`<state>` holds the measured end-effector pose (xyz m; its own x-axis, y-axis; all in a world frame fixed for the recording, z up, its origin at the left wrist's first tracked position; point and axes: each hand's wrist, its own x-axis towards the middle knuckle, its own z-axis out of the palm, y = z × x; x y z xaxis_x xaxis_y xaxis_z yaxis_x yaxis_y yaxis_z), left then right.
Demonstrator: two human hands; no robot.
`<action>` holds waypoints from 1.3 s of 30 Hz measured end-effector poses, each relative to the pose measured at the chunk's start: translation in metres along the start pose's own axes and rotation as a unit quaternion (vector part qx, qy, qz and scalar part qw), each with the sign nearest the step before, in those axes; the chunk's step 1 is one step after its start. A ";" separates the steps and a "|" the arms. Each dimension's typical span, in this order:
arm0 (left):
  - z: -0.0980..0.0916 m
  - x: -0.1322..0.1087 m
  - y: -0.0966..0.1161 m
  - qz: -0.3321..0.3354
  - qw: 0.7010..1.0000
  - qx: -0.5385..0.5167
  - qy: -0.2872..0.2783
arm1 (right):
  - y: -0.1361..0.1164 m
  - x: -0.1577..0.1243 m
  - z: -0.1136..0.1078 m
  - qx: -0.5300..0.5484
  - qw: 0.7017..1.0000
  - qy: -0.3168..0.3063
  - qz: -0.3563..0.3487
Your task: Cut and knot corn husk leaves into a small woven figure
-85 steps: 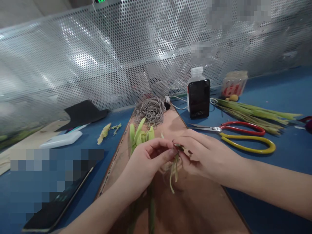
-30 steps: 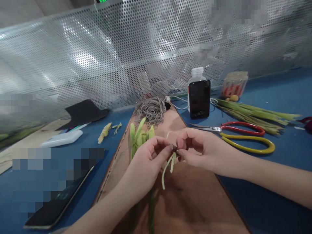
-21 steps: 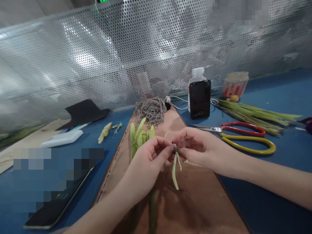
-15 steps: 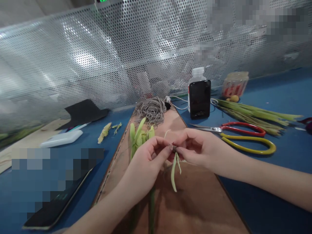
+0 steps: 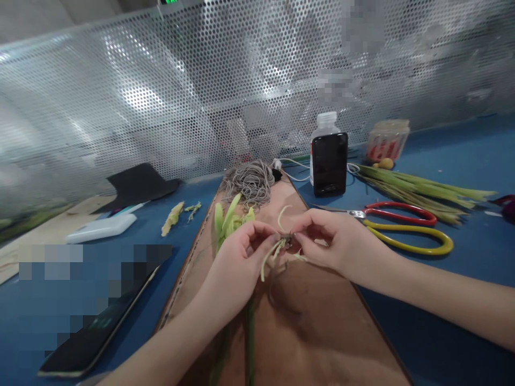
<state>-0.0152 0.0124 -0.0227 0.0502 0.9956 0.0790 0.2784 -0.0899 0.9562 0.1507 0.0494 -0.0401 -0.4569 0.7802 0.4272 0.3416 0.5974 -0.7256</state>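
Over a brown board [image 5: 322, 332], my left hand [image 5: 243, 254] and my right hand [image 5: 332, 238] pinch a small bundle of thin pale green strips [image 5: 284, 242] between their fingertips. The bundle has a dark greyish middle; whether that is thread or plant cannot be made out. One thin strip curls up above the fingers and others hang below. Beside my left hand, partly hidden by it, lie yellow-green flower buds [image 5: 229, 220], with long green stems [image 5: 250, 343] running toward me. Scissors [image 5: 402, 225] with one red and one yellow handle lie behind my right wrist.
A tangle of grey cord [image 5: 251, 182] lies at the board's far end. Behind stand a bottle [image 5: 326, 120] with a black phone [image 5: 330, 165] against it and a clear box [image 5: 388, 142]. Green stalks [image 5: 414, 185] lie right, a white case [image 5: 101, 228] left. A perforated metal screen [image 5: 181, 96] rises behind.
The bundle has turned between my fingertips: its strips, which hung straight down, now point down and to the left. Another curled strip stands higher above the fingers. My hands have barely moved.
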 end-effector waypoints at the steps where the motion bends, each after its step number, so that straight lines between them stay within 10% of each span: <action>1: 0.000 0.001 0.000 0.000 1.000 0.008 0.000 | 0.000 0.000 0.000 -0.002 1.000 -0.003 0.006; 24: -0.004 0.013 -0.016 -0.008 0.992 0.085 -0.090 | 0.006 0.005 0.001 -0.094 0.991 -0.079 -0.049; 39: -0.007 0.018 -0.024 0.005 0.988 0.127 -0.090 | 0.012 0.006 0.002 -0.054 0.990 -0.115 0.066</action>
<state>-0.0275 0.0327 -0.0419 0.2182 0.9758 0.0146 0.5069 -0.1261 0.8527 0.1503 0.0607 -0.0478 -0.5734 0.7973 0.1883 0.4915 0.5187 -0.6995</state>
